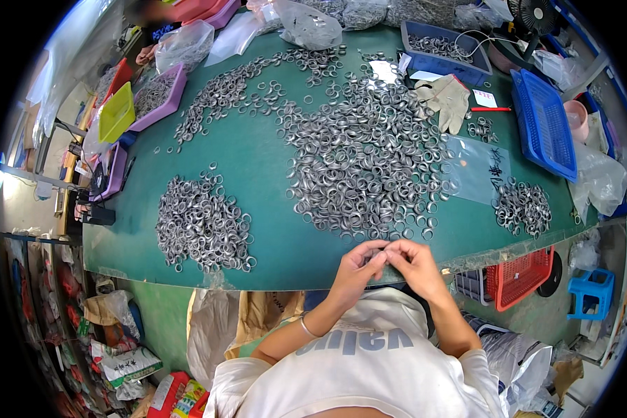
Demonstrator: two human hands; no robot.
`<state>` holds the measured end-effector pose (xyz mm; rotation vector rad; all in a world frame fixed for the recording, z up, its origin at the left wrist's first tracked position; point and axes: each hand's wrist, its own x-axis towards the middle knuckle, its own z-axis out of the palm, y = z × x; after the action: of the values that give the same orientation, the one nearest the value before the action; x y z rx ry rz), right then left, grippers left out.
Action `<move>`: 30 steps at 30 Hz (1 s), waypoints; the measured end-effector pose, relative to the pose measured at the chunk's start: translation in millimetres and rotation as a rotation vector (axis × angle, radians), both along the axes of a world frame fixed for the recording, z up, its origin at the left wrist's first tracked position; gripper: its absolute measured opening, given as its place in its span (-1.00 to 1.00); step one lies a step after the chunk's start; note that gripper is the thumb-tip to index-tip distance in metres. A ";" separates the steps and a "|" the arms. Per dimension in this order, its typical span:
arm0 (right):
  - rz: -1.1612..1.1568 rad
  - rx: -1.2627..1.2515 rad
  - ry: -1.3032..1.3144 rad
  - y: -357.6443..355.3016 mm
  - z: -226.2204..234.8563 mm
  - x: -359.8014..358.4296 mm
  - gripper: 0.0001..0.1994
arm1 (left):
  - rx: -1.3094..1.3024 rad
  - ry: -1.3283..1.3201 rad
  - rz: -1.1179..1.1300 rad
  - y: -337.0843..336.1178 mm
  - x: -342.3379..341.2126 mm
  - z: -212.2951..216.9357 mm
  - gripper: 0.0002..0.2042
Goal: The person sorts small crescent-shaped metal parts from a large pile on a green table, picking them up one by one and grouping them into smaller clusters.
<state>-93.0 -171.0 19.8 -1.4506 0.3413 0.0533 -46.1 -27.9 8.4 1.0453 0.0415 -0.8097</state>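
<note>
My left hand [359,267] and my right hand [412,263] meet at the near edge of the green table [258,167], fingertips pinched together on a small metal ring [383,256]. Just beyond them spreads a big heap of metal rings [366,153] over the table's middle. A second pile of rings [202,223] lies to my left. A smaller pile of rings [522,205] lies to my right.
A pair of work gloves [446,97], a red pen [491,109] and a clear plastic sheet [477,167] lie at the back right. Blue baskets [543,122], a blue bin of rings [442,52], purple trays [160,94] and plastic bags [306,24] ring the table. Another person's hand [146,54] works far left.
</note>
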 end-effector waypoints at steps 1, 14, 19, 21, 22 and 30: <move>0.021 -0.237 -0.069 -0.4 0.3 -0.5 -0.91 | -0.007 0.019 -0.027 2.0 1.2 -0.2 -0.77; -0.219 -0.802 -0.306 -26.0 -14.7 28.6 -0.94 | -0.068 0.153 -0.022 9.3 2.2 0.4 -0.73; 0.026 -0.205 -0.107 -2.9 3.6 5.8 -0.91 | -0.012 0.040 0.017 -0.5 -0.4 7.9 -0.76; 0.001 -0.499 -0.227 -7.2 13.1 8.2 -0.92 | -0.017 0.050 -0.025 3.4 1.1 3.0 -0.78; -0.010 -0.646 -0.287 -9.4 14.7 11.4 -0.93 | -0.036 0.079 -0.038 5.6 2.4 1.5 -0.78; -0.230 -0.926 -0.294 -23.6 -14.4 58.2 -0.92 | -0.053 0.109 -0.026 9.2 2.7 3.2 -0.75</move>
<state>-34.8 -194.6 5.4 -2.2811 0.2976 -0.5669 -43.4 -18.6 11.6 0.9526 0.0986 -0.8861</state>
